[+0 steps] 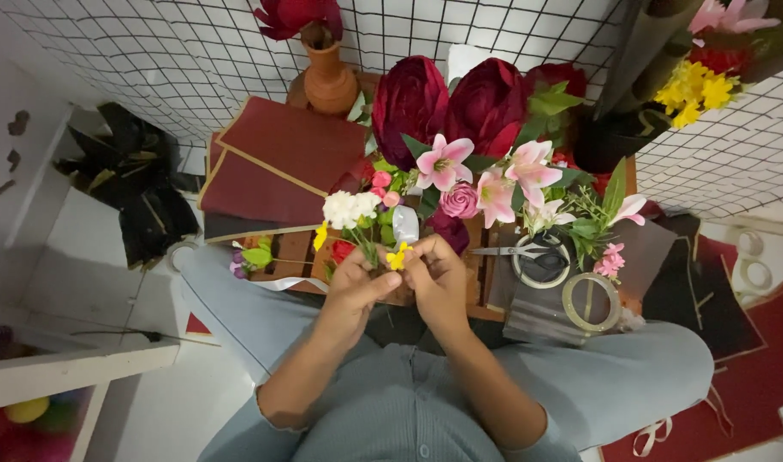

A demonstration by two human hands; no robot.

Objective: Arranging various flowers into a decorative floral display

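Head view, looking down at lap and low wooden table.

1. Hands. Left hand and right hand meet at frame centre, fingertips together over a small yellow flower. Both hands are pinched on its short stem; the exact finger contact is partly hidden by the knuckles. The flower sits between the two thumbs, just above the table's near edge.

2. Around the hands.
- 12 o'clock from hands: white ribbon, standing up just behind the yellow flower.
- 11 o'clock: white flower cluster w/ small pink buds beside it.
- 9 o'clock: second yellow flower, a red bud, and a purple sprig at the table's left end.
- 1 o'clock: pink lilies, pink rose; behind them two large dark red blooms.
- 3 o'clock: scissors, lying flat, blades toward the hands; handles rest by a tape roll. Second tape roll sits at 4 o'clock, near the first.

3. Background.
- 11 o'clock, far: terracotta vase holding a dark red flower, in front of a wire grid panel.
- 10 o'clock: stacked dark red wrapping sheets w/ gold edge.
- 2 o'clock, top corner: wrapped bouquet w/ yellow blossoms.
- 9 o'clock, floor: black paper sheets.
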